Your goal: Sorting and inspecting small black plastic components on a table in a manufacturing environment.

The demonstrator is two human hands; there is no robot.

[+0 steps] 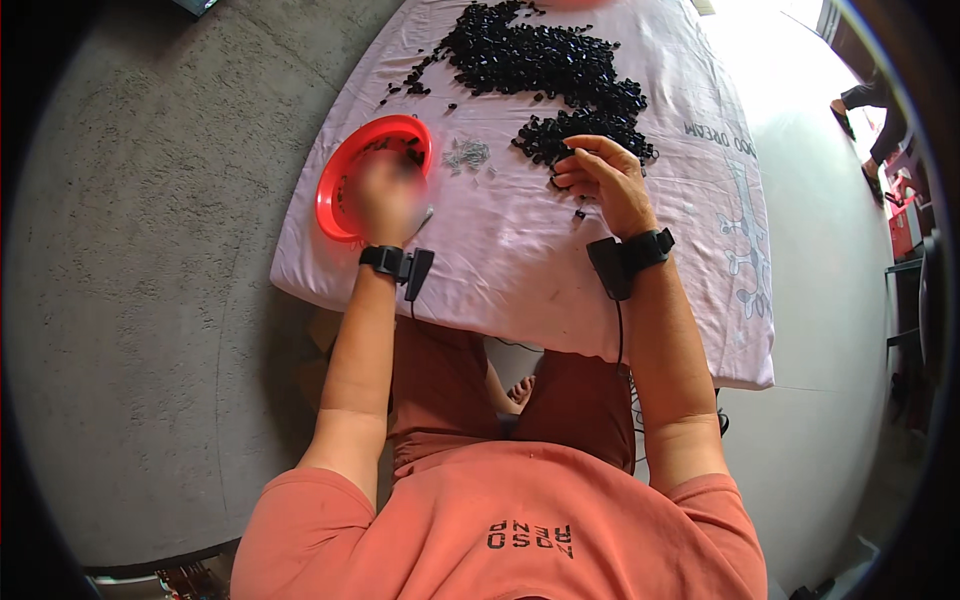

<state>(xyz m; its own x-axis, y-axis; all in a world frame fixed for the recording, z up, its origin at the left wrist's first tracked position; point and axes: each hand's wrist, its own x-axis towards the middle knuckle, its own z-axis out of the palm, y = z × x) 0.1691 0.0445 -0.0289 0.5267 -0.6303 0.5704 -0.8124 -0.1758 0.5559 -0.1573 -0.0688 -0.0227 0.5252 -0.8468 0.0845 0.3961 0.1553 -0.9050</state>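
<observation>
Pieces (560, 75), black and shiny, lie heaped toward the far edge of the surface (490, 270); they look light, hard, slippery, best pinched by the sides; right hand (618, 188) is at their near end, fingers loosely bent; left hand (390, 200) blurs over the red bowl (324, 205) near the left edge; I cannot tell whether either grips

Rough grey concrete floor (150, 270) left, smoother pale grey floor (800, 450) right; pink cloth-covered table (510, 265) between; bright white light (785, 75) upper right.
</observation>
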